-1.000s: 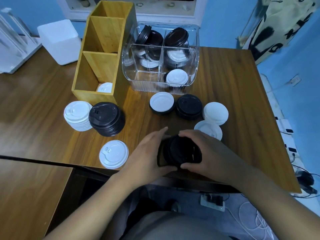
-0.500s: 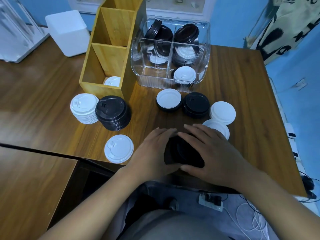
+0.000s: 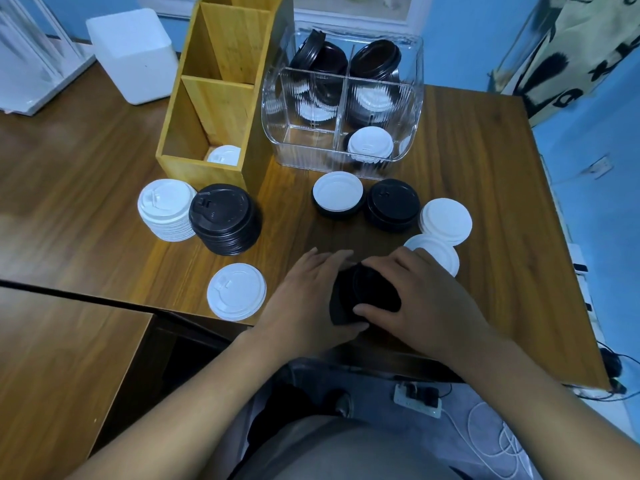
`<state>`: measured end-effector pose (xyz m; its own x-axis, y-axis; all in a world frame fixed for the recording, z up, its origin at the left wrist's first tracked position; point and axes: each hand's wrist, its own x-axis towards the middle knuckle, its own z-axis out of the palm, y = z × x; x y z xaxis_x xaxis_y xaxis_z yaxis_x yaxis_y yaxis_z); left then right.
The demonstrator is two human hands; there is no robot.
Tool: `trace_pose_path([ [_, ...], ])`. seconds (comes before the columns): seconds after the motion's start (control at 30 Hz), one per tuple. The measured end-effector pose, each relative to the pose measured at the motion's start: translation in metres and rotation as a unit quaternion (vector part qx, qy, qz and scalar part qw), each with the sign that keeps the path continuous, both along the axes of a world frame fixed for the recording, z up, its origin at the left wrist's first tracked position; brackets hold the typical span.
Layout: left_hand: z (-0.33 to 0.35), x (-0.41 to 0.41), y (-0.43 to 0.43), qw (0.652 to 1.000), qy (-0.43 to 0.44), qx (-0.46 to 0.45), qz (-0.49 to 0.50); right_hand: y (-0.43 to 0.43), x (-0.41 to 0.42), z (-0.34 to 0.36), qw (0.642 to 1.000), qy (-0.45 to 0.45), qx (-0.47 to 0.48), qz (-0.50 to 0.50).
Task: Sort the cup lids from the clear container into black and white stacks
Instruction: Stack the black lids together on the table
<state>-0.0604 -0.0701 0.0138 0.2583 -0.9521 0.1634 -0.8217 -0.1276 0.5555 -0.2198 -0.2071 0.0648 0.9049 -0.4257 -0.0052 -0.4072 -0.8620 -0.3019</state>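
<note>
Both hands at near tabletop (image 3: 485, 168) edge, close together. Left hand (image 3: 308, 299) and right hand (image 3: 426, 299) cup a clump of black lids (image 3: 367, 296) from either side, fingers over the far rim, thumbs wrapped around the near side. Lid count in the clump hard to tell; mostly covered by fingers.

Left of the hands: single white lid (image 3: 236, 291) lying flat near the edge. Beyond it, white stack (image 3: 166, 211) and black stack (image 3: 223, 216), side by side and touching, just in front of a wooden organizer (image 3: 214, 98). One white lid visible in the organizer's front compartment.

Beyond the hands: short black pile topped by a white lid (image 3: 337, 195), a black pile (image 3: 391, 207) beside it, then two small white piles (image 3: 446, 220) further right, the nearer one partly behind the right hand's knuckles.

Clear container (image 3: 311, 157) sits at the back, beside the organizer. Black and white lids mixed in its compartments; front left compartment looks bare.

White box (image 3: 131, 53) far left. Power strip (image 3: 417, 398) on the floor below.
</note>
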Motion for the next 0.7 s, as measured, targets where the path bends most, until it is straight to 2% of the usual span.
trace_pose_path([
  [0.13,0.0,0.0,0.0,1.0,-0.003,0.007,-0.002,-0.003,-0.001,-0.001,1.0,0.012,-0.009,0.015],
  [0.27,-0.003,0.0,0.0,1.0,-0.005,0.007,-0.001,-0.01,-0.006,0.002,0.998,0.008,0.055,0.03],
  [0.47,-0.008,0.002,-0.001,1.0,-0.024,-0.007,-0.013,-0.014,-0.003,0.0,0.995,0.004,0.101,0.025],
  [0.7,-0.007,0.004,0.0,0.999,-0.019,-0.033,-0.02,-0.012,-0.002,0.002,0.994,0.024,0.096,0.037],
])
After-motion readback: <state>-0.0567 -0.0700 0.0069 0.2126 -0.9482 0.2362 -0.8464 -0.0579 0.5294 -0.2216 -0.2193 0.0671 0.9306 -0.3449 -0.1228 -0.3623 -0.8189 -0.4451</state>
